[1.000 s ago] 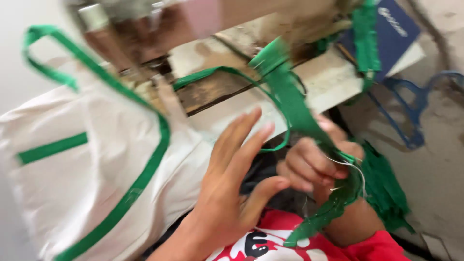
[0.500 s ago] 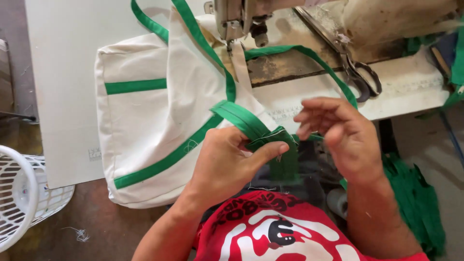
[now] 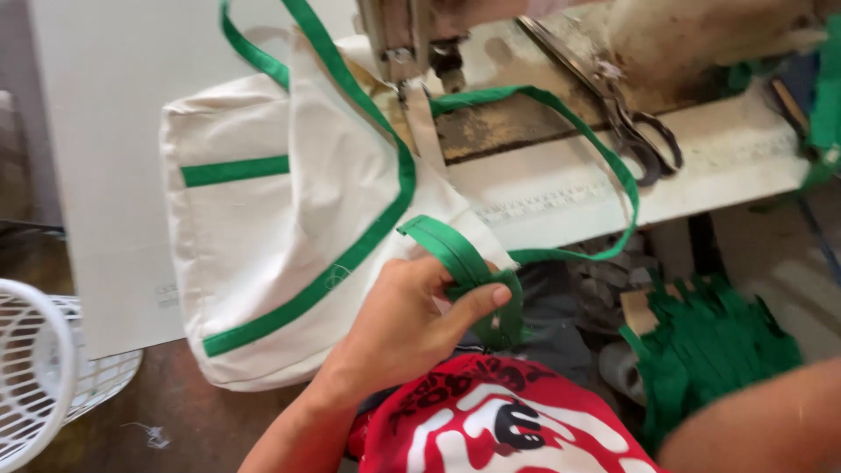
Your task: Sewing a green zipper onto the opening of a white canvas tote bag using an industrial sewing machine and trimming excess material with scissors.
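My left hand (image 3: 407, 320) pinches a folded green strap (image 3: 464, 263) at the lower edge of a cream cloth bag (image 3: 280, 228) with green trim. The bag lies across the white table (image 3: 736, 162) of a sewing machine (image 3: 412, 35), its top under the needle. A long green strap loop (image 3: 596, 153) runs from the needle over the table and back to my fingers. Of my right arm only the forearm (image 3: 762, 420) shows at the lower right; the hand is out of view.
Large scissors (image 3: 631, 123) lie on the machine bed at the back. A pile of green strap pieces (image 3: 710, 350) sits low on the right. A white wire basket (image 3: 39, 377) stands at the lower left. A pale board (image 3: 105, 175) leans behind the bag.
My right hand has left the strap and dropped out of view to the lower right. My left hand still pinches the folded green strap, which now stands out from the bag.
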